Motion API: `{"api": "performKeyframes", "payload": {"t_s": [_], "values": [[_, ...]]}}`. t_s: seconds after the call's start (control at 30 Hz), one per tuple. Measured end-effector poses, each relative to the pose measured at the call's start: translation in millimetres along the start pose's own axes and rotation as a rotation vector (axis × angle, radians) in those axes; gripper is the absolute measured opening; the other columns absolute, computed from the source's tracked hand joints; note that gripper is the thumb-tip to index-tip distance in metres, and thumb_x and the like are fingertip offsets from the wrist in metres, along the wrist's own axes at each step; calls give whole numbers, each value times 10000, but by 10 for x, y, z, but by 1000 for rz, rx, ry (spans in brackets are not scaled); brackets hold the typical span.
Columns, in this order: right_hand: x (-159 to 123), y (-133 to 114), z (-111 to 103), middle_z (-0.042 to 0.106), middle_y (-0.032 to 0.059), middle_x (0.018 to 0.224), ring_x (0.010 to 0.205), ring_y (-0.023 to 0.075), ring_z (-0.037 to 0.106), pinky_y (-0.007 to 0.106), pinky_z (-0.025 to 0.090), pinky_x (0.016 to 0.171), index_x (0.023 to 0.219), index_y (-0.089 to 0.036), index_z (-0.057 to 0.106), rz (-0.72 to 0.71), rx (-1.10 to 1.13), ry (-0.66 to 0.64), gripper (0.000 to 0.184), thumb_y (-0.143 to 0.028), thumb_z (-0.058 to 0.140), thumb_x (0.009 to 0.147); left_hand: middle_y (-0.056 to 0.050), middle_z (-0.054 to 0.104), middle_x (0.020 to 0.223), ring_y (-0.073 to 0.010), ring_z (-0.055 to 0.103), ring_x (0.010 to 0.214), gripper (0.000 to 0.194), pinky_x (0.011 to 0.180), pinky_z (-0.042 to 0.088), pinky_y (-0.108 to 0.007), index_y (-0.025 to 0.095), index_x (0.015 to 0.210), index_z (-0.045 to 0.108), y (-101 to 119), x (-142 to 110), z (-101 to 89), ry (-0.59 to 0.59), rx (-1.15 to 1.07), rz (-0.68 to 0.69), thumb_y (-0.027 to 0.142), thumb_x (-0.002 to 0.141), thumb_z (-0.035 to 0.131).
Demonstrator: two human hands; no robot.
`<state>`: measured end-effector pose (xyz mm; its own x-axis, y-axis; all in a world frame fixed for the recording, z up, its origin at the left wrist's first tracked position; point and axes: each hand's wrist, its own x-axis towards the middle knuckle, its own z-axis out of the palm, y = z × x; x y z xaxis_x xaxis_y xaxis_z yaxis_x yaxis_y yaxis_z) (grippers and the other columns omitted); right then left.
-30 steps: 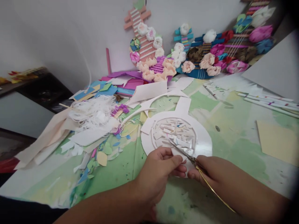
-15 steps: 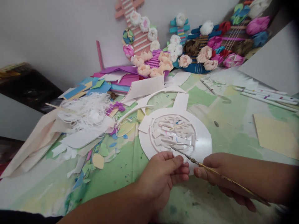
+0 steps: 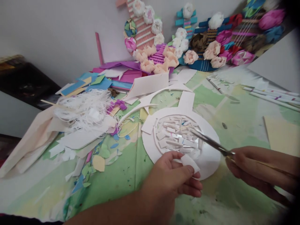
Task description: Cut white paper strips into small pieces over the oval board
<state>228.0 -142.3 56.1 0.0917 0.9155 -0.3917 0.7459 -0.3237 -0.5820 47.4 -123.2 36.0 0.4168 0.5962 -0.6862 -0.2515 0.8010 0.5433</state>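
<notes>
The small white card piece [image 3: 191, 164] is at lower centre, pinched between the thumb and fingers of my left hand [image 3: 164, 179], over the near edge of the white oval card [image 3: 212, 140]. My right hand [image 3: 260, 165] grips the metal scissors [image 3: 212, 142], blades crossing the oval's right edge. Bare green-and-white surface [image 3: 243, 137] opens rightward to the cream rectangular sheet [image 3: 282, 134]; paper scraps crowd the left.
</notes>
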Motion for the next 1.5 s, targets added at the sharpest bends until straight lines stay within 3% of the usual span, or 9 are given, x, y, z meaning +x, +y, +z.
{"api": "performKeyframes", "payload": {"t_s": [0.1,0.17,0.23,0.37,0.5,0.73,0.9,1.1,1.5], "values": [[-62,18,43,525,26,515,456,118,474,233,344,425,572,-218,516,-190,-48,27,381,-555,376,677,11,572,572,-117,549,473,289,424,432,-220,174,866,370,56,5,-19,-2,-6,87,104,634,529],[-123,66,134,592,50,630,589,181,529,266,373,500,631,-230,540,-240,-164,89,213,-440,514,613,8,577,584,-129,564,513,264,437,436,-224,180,820,370,69,19,-38,4,-30,177,110,630,540],[-192,141,254,592,45,633,579,190,524,278,371,503,680,-229,546,-256,-282,71,190,-378,569,564,-11,593,643,-143,579,585,219,476,447,-238,175,781,385,61,30,-59,2,-45,256,137,643,551],[-277,269,452,579,32,635,534,165,508,256,345,471,674,-217,524,-247,-361,-21,198,-404,535,610,-30,591,766,-118,559,709,143,615,442,-244,146,778,489,-6,32,-88,-56,1,341,185,666,568],[-311,222,519,545,15,586,504,146,468,246,322,464,643,-213,498,-193,-343,25,182,-391,527,617,11,562,716,-37,493,609,140,585,387,-164,141,756,550,-74,7,-90,-69,76,396,158,631,613],[-353,51,544,555,24,639,556,148,476,248,319,505,685,-196,511,-123,-261,63,145,-328,507,625,-3,565,683,-65,514,584,145,593,414,-214,128,730,530,-87,-26,-61,-124,73,394,169,622,619],[-354,28,550,582,50,755,629,164,505,271,338,561,761,-187,516,-164,-178,-27,180,-328,495,652,5,552,660,-66,503,575,152,568,416,-209,122,733,533,-75,-32,-67,-72,149,424,138,604,612],[-392,30,543,595,68,799,662,184,518,296,353,598,815,-187,527,-130,-149,-8,218,-332,500,654,5,577,651,-96,554,601,107,606,443,-252,135,693,507,-97,-50,-69,-168,129,392,123,619,583],[-395,-63,579,565,54,706,608,175,491,286,334,552,747,-179,492,-115,-195,-10,188,-351,466,675,-9,582,652,-88,550,582,100,623,430,-248,118,717,516,-123,-62,-74,-238,38,370,121,639,580]]}}
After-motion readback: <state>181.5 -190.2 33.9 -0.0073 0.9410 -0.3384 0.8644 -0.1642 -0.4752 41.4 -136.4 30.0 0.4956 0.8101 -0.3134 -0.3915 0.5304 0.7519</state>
